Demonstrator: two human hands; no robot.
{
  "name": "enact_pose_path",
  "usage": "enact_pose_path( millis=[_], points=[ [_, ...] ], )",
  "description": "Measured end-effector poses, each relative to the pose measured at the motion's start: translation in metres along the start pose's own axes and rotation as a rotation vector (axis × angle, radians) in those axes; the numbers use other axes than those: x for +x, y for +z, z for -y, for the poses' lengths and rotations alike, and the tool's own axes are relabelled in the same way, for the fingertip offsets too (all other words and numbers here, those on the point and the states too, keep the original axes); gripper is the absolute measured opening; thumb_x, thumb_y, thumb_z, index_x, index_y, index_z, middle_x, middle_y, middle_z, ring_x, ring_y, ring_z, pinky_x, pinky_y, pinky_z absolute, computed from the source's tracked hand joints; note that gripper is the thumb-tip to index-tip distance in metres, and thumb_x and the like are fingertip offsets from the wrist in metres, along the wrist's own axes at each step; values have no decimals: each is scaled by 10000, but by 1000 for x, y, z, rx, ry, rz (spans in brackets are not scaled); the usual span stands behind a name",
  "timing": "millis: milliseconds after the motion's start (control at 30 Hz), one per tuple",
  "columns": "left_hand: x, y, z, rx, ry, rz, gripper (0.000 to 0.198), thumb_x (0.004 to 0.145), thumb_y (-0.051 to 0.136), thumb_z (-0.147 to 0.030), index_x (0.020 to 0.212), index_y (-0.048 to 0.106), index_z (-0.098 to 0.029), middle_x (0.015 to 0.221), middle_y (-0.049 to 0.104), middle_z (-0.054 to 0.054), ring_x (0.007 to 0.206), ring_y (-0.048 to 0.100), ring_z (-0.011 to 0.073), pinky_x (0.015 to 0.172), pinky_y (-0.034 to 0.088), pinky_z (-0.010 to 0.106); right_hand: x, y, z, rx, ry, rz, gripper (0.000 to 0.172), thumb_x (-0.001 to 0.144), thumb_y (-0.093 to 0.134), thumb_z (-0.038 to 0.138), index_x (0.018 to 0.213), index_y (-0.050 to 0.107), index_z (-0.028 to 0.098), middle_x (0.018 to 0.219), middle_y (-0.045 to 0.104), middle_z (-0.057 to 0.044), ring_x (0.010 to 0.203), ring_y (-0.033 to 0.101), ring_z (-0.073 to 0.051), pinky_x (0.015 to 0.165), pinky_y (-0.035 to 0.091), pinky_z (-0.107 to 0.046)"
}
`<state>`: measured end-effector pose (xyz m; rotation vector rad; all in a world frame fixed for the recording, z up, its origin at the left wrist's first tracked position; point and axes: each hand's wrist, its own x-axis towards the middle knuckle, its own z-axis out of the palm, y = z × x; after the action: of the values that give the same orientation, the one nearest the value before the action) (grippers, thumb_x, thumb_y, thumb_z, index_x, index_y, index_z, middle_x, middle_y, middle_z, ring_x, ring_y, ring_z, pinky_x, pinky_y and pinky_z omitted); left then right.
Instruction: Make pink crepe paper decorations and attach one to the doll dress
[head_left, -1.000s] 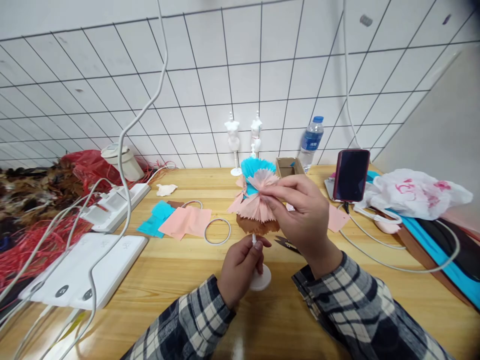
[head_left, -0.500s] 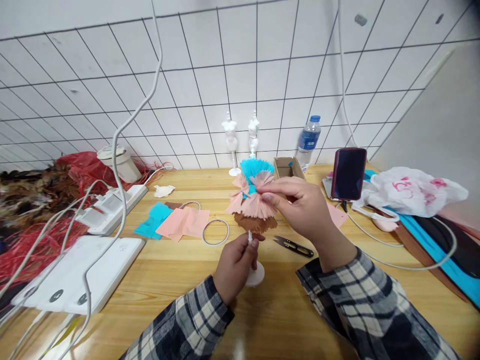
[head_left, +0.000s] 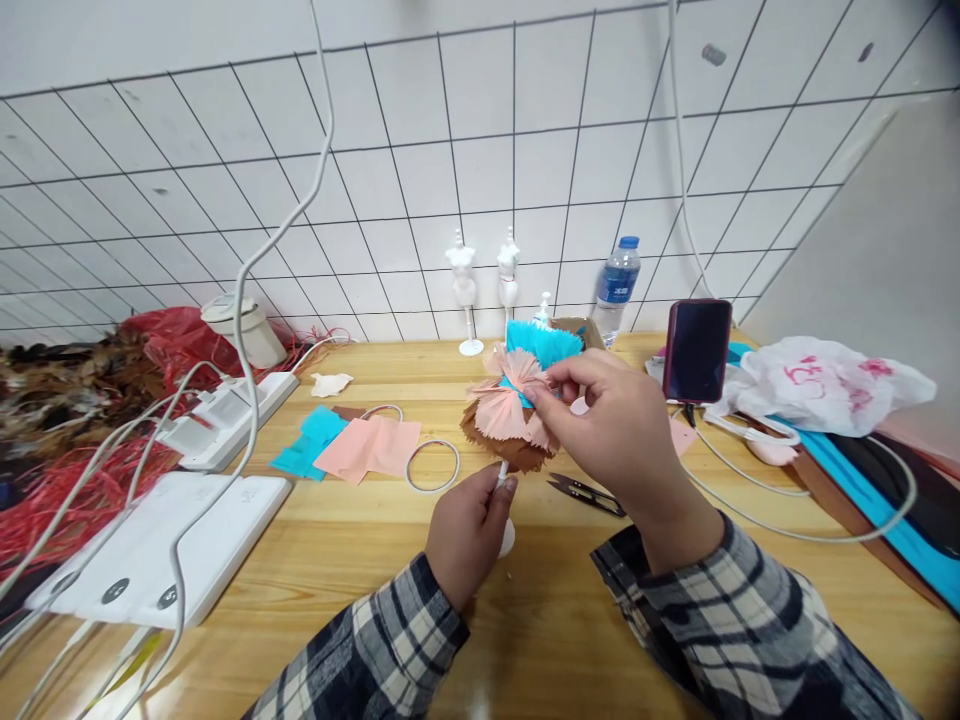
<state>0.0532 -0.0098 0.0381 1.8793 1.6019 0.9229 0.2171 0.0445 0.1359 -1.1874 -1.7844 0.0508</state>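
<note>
My left hand (head_left: 471, 530) is closed around the thin white pole of a small mannequin stand, whose round base (head_left: 508, 540) shows just beside my fingers. The mannequin wears a ruffled paper dress: a turquoise top (head_left: 544, 343), pink pleated pieces (head_left: 513, 408) round a blue waist and a brown skirt (head_left: 484, 447) beneath. Its white neck (head_left: 543, 308) pokes out above the turquoise paper, leaning right. At the waist's right side my right hand (head_left: 611, 425) pinches the paper with thumb and forefinger. Black thread snips (head_left: 586, 495) lie below that hand.
Two bare white mannequins (head_left: 465, 285) stand by the tiled wall, near a water bottle (head_left: 618, 285) and a cardboard box (head_left: 589, 330). Pink paper sheets (head_left: 371, 447) and a white ring (head_left: 433, 466) lie left. A phone (head_left: 697, 350) stands right; a loose cable (head_left: 241, 330) hangs in front.
The mannequin has turned and tilted, its top swinging right, so its neck and more of the pink pleats show. My right hand has shifted slightly right, still at the waist.
</note>
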Motion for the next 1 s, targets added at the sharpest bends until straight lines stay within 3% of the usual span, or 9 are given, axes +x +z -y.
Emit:
enact_pose_path(
  millis=[200,300,400,567,700,833,1000],
  points=[
    [0,0,1,-33,28,-21,296,944,443,-373,823,657,-208,586,557,3,598,521,171,572,316,258,0,-1,-3,-100,-50,-56,84,803,664,252,753,631,192,671,570,7,614,511,-135,557,326,-268],
    [0,2,1,-82,5,-13,305,932,461,-369,747,641,-206,564,562,1,589,527,166,561,322,250,1,-1,-2,-39,-67,-72,86,786,671,223,795,590,196,669,542,29,595,487,-121,541,331,-255],
    [2,3,1,-127,-33,-4,336,930,465,-371,667,584,-200,569,574,-3,590,530,155,555,324,241,1,-3,-1,46,-185,-100,27,828,631,216,846,634,195,688,563,18,626,514,-122,565,367,-249],
    [3,4,0,-138,-54,8,333,936,459,-378,676,556,-195,595,581,-7,605,527,148,564,323,237,-3,-3,-4,-129,-385,-2,309,848,510,123,1045,718,239,766,645,-8,696,576,-146,561,350,-278],
    [2,4,-1,-129,-31,-15,310,927,475,-366,702,602,-195,584,578,-1,607,530,158,559,317,242,-6,0,-7,-258,-361,50,284,809,522,147,959,749,229,736,650,-15,672,571,-153,524,300,-298],
    [0,2,-1,-133,-11,-14,300,918,485,-373,729,644,-202,569,556,0,597,522,163,568,329,245,-4,-1,-12,-315,-317,-33,284,794,524,154,917,758,260,689,625,-7,641,553,-152,501,261,-302],
    [-1,5,2,-294,-69,4,315,892,516,-428,746,662,-190,530,498,-20,531,461,139,535,322,235,0,-6,-13,-91,-330,-8,336,812,494,101,939,758,266,734,654,2,670,584,-139,540,367,-265]
  ],
)
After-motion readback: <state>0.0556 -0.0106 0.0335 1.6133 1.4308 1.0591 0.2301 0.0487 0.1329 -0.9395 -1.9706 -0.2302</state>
